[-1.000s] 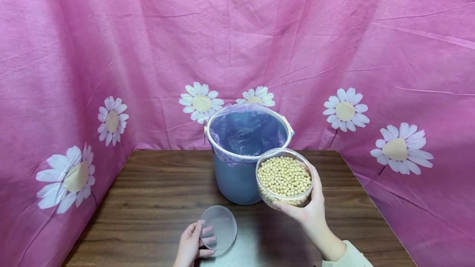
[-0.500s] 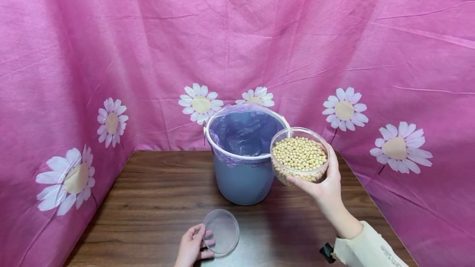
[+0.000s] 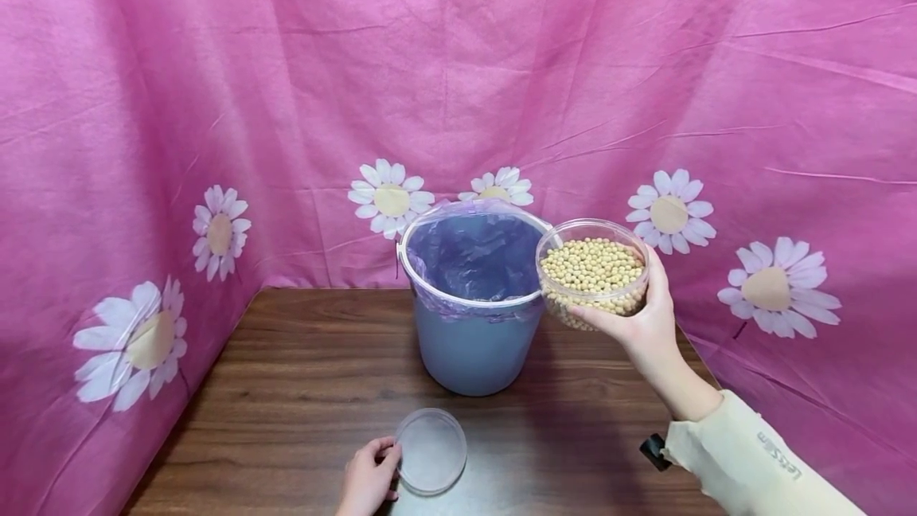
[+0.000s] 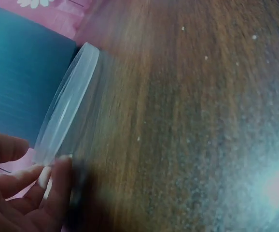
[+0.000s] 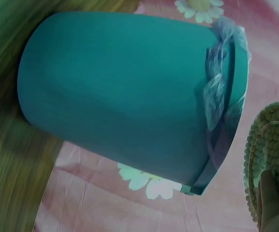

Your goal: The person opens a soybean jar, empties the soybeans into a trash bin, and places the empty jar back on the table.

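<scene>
My right hand (image 3: 650,323) grips a round clear plastic tub (image 3: 591,294), thumb along its near side. Yellow soybeans (image 3: 593,263) fill much of it, and it tilts slightly toward me. The tub hangs at the right rim of a blue-grey bucket (image 3: 471,350), overlapping that rim in the head view. In the right wrist view the beans (image 5: 277,140) show through the tub's underside. Low over the table, my left hand (image 3: 370,472) pinches the left edge of a round translucent lid (image 3: 433,452). The left wrist view shows this lid (image 4: 72,104) tipped on edge between thumb and fingers.
A thin purple bag (image 3: 476,253) lines the bucket and folds over its rim. The brown wooden table (image 3: 308,373) ends at a pink curtain (image 3: 444,86) printed with daisies, which surrounds it on the back and both sides. A few pale specks (image 4: 205,58) dot the tabletop.
My right hand has carried the tub up and to the right along the bucket's rim. The left hand and lid have shifted slightly to the right and toward me.
</scene>
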A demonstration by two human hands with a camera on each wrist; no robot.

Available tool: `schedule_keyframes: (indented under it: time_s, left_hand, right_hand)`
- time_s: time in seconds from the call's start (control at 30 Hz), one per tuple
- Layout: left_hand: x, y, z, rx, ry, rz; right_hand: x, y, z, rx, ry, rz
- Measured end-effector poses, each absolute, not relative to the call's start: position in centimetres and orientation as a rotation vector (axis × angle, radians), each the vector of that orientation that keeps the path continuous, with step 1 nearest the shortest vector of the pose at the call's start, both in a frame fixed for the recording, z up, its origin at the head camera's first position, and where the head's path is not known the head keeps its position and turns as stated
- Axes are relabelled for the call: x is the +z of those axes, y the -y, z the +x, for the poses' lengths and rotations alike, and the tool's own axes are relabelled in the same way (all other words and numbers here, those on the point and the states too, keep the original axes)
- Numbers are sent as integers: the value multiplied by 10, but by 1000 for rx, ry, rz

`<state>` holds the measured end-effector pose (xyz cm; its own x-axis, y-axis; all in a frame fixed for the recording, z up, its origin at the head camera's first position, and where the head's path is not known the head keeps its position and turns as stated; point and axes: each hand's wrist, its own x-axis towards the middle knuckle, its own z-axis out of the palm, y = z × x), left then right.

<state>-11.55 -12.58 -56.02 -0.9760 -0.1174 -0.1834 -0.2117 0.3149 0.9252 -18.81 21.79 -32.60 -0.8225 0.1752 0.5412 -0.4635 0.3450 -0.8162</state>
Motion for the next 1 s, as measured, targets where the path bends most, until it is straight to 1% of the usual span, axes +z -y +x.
schedule_keyframes:
  time_s: [0.1,0.23,0.4,0.67,0.87,1.0]
  left_hand:
    - [-559,126,-115,1686,-2554,-316]
    - [-558,127,-117,1713,-2537,-328]
    - [-544,128,-127,1731,-2564,-279]
    - [-501,132,-154,1660,-2698,-176]
    - [-461,132,-176,1582,-2849,-78]
    - [-433,132,-190,1631,-2853,-33]
  right_hand:
    - [-325,-222,-193,1483,2098,246]
    - [-322,-226,-199,1441,2135,256]
    - [-317,-231,-207,1370,2181,255]
    - [-314,-237,-215,1314,2258,176]
    - [-314,-236,-216,1305,2292,145]
    - [-311,-236,-217,1301,2310,136]
